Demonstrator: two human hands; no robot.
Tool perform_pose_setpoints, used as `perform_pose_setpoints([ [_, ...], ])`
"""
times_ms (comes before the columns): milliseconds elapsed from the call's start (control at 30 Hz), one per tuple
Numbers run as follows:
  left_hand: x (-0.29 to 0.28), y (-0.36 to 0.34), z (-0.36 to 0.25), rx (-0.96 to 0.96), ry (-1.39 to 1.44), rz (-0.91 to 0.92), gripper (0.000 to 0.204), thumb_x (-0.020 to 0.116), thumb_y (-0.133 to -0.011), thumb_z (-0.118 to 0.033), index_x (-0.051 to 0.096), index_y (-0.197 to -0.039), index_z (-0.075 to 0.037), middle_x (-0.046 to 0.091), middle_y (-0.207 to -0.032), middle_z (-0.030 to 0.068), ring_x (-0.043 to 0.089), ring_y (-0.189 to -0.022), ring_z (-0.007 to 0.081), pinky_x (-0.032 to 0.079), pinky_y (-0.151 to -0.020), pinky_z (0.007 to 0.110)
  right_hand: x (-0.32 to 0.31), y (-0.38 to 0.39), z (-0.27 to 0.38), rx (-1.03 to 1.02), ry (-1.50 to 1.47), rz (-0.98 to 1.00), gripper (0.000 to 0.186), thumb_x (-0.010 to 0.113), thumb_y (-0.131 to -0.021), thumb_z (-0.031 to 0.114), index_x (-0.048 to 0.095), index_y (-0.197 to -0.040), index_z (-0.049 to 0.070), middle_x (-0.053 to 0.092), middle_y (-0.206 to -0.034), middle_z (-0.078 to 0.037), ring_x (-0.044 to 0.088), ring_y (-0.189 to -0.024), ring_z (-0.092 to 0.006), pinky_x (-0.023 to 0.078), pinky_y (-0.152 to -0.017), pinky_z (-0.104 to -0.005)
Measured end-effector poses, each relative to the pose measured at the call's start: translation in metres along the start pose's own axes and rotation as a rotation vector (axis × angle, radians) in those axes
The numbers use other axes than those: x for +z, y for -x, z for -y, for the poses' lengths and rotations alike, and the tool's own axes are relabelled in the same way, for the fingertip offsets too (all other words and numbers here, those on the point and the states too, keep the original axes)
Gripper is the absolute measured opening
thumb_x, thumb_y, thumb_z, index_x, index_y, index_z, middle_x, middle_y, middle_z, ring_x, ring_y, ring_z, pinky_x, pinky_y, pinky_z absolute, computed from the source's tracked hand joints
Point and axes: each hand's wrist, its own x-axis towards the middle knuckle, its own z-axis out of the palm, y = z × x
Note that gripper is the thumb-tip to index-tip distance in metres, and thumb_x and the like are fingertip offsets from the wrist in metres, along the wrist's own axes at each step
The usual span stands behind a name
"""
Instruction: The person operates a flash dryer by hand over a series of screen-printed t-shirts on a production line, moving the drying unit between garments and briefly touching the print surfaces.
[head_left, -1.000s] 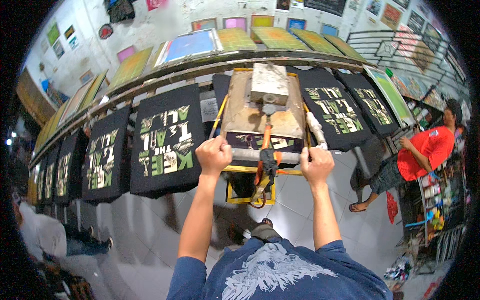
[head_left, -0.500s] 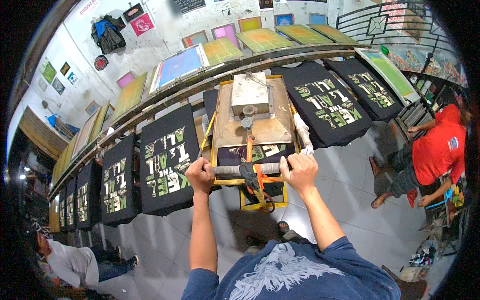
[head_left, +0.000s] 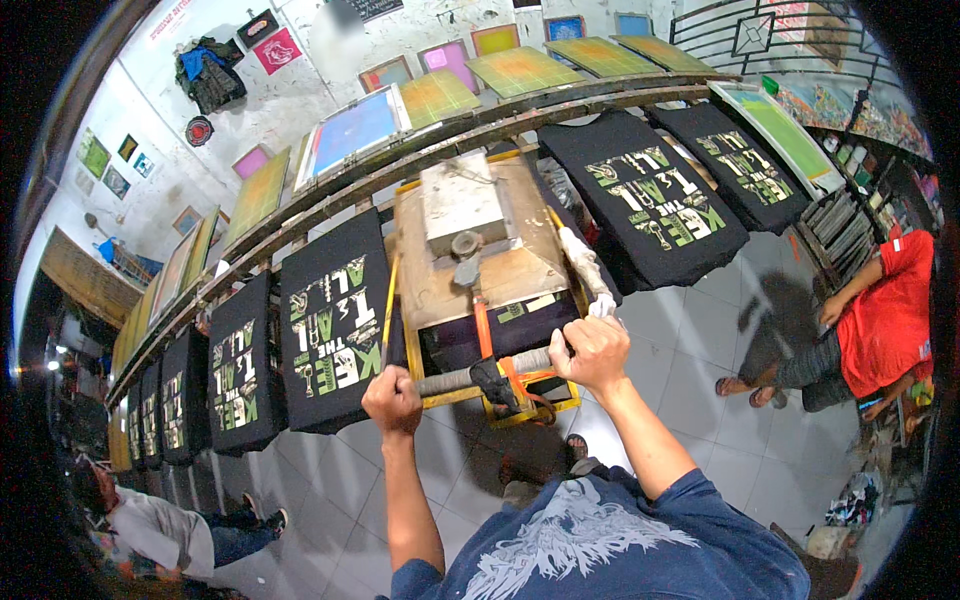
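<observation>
Both my hands grip a grey-wrapped handlebar (head_left: 445, 383), with fingers closed around it. My left hand (head_left: 393, 402) holds its left end, and my right hand (head_left: 592, 354) the right end, higher in view. The bar belongs to a wheel-less looking yellow frame (head_left: 388, 310) carrying a flat, brownish plate heater (head_left: 420, 275) with a pale metal box (head_left: 462, 195) on top. Black tape and an orange cable (head_left: 483, 330) run at the bar's middle. Beneath the plate lies a black T-shirt (head_left: 450, 348), its print mostly hidden.
Printed black T-shirts (head_left: 335, 320) line the long rack on the left, with others (head_left: 640, 200) on the right. Screen frames (head_left: 350, 130) lean along the wall behind. A person in red (head_left: 885, 310) stands at right; another in a pale top (head_left: 160, 525) is at lower left.
My hands have swung the plate heater and its handlebar leftward, and the bar now slants up to the right. The person in red has shifted position; the person at lower left has moved slightly right.
</observation>
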Motion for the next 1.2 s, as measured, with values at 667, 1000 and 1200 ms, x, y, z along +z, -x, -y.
perform_pose_setpoints([
  [667, -0.005, 0.020, -0.028, -0.244, -0.130, -0.085, 0.020, 0.051, -0.086, -0.015, 0.059, -0.073, -0.002, 0.057, -0.059, 0.0129, 0.057, -0.051, 0.0288, 0.045, -0.054, 0.043, 0.051, -0.022, -0.038, -0.125, -0.251, -0.016, 0.028, 0.069, -0.077, 0.024, 0.050, -0.058, 0.015, 0.051, -0.058, -0.002, 0.058, -0.057, -0.0206, 0.048, -0.055, -0.0356],
  [1000, 0.013, 0.020, -0.025, -0.187, -0.106, -0.209, 0.022, 0.049, -0.086, -0.013, 0.056, -0.069, -0.002, 0.051, -0.056, 0.0085, 0.048, -0.048, 0.0212, 0.037, -0.049, 0.038, 0.053, -0.026, -0.050, -0.139, -0.268, -0.015, 0.022, 0.068, -0.077, 0.023, 0.055, -0.062, 0.013, 0.053, -0.061, -0.002, 0.057, -0.057, -0.0203, 0.046, -0.056, -0.0352],
  [1200, 0.012, 0.017, -0.040, -0.236, -0.144, -0.234, 0.017, 0.049, -0.082, -0.010, 0.057, -0.068, -0.003, 0.057, -0.058, 0.0126, 0.055, -0.049, 0.0312, 0.043, -0.051, 0.042, 0.052, -0.028, -0.050, -0.188, -0.252, -0.075, 0.026, 0.070, -0.078, 0.026, 0.052, -0.062, 0.015, 0.052, -0.062, -0.001, 0.059, -0.061, -0.0190, 0.047, -0.056, -0.0347],
])
